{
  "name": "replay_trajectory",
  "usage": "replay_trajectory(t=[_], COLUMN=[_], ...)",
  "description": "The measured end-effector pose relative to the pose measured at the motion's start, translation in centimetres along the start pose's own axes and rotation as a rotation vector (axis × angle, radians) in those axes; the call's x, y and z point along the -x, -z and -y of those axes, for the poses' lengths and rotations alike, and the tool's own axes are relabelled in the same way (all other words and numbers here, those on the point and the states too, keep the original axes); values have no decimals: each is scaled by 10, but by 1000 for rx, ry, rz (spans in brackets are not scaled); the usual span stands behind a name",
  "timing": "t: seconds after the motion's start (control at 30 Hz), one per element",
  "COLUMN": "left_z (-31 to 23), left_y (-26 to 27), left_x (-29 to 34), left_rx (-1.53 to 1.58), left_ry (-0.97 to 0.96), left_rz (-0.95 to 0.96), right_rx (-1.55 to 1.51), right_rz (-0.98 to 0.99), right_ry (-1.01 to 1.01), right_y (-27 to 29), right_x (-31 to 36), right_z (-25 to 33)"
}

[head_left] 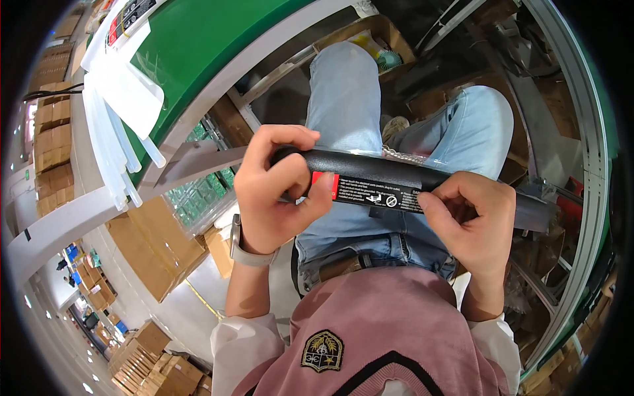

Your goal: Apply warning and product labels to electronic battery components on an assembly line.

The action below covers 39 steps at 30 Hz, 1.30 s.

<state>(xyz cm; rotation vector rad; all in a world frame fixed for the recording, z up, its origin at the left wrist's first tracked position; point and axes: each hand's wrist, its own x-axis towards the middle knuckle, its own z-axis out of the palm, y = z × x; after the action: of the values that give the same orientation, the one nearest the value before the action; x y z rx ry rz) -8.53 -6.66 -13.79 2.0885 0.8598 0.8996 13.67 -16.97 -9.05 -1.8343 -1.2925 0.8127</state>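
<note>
A long black tube-shaped object point(383, 165) lies across in front of me, above my lap; its exact kind is not clear. Along its near side runs a black warning label point(363, 189) with a red end and white print. My left hand point(274, 188) is closed round the tube's left end, the thumb pressing on the label's red part. At the label's other end my right hand point(472, 214) is closed, thumb and forefinger pinched at its edge. Behind that hand the tube continues to the right, partly hidden.
To the left stands a green-topped table point(198, 39) with white strips point(112, 132) hanging over its edge. Below it are clear plastic trays point(198, 198) and a cardboard box point(155, 244). A carton point(370, 30) lies beyond my knees; a metal frame point(584, 198) rises at right.
</note>
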Motion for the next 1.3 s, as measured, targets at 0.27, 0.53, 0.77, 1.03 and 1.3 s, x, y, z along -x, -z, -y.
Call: replay_trajectory(t=[0.27,0.53,0.77,1.03,1.3], left_z=[6,8,12,13,21], left_y=[-3,-4,-6,-8,-1], left_x=[8,9,10,10,3], left_rx=[252,232,240,258,196], left_ry=[190,199,158,149,171], left_rz=[-87,-108,-127,-153,-155], right_rx=[14,-2,85,510,807], right_rz=[60,10,-19,32,118], right_ry=[20,47,129,490,492], right_y=[2,-2,-8,-1,43], right_x=[0,-2,-2,-4,28], right_z=[-2,-6,-7,12,-52])
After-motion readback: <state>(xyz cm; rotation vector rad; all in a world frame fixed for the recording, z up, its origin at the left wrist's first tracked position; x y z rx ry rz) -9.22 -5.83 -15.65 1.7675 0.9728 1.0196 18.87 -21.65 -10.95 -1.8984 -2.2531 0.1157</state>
